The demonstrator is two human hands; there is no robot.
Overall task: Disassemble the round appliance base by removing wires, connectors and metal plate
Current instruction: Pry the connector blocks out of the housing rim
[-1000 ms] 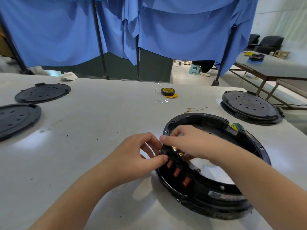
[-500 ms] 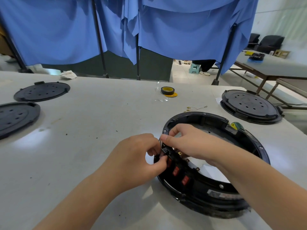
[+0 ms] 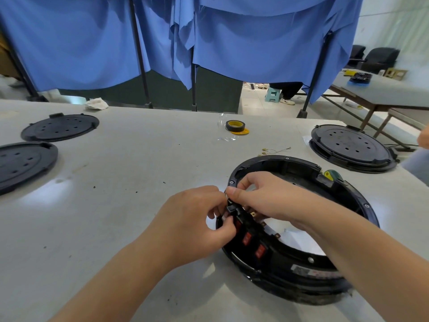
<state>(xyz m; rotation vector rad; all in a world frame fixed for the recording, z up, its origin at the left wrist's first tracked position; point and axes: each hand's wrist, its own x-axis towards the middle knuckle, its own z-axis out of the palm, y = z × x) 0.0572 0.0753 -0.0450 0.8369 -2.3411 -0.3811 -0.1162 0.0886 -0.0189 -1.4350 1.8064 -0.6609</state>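
Note:
The round black appliance base (image 3: 357, 205) lies open side up on the grey table, right of centre. Its near-left wall carries a black switch block (image 3: 251, 235) with red rocker switches and brass terminals. My left hand (image 3: 197, 224) pinches the outer side of that block at its upper end, fingers curled. From inside the ring, my right hand (image 3: 262, 196) reaches over and pinches the same end of the block with thumb and fingers. Removed thin wires with brass connectors (image 3: 275, 150) lie on the table just beyond the base.
Two black round covers (image 3: 60, 127) (image 3: 21, 163) lie at the far left. Another round base (image 3: 350, 147) sits at the right. A tape roll (image 3: 235, 125) stands mid-table. A green and yellow tool handle (image 3: 329, 175) pokes out behind the base. Blue curtains hang behind.
Both hands stayed at the upper end of the switch block. My left fingers have curled tighter against its outer side, and the block's top end looks slightly lifted from the wall.

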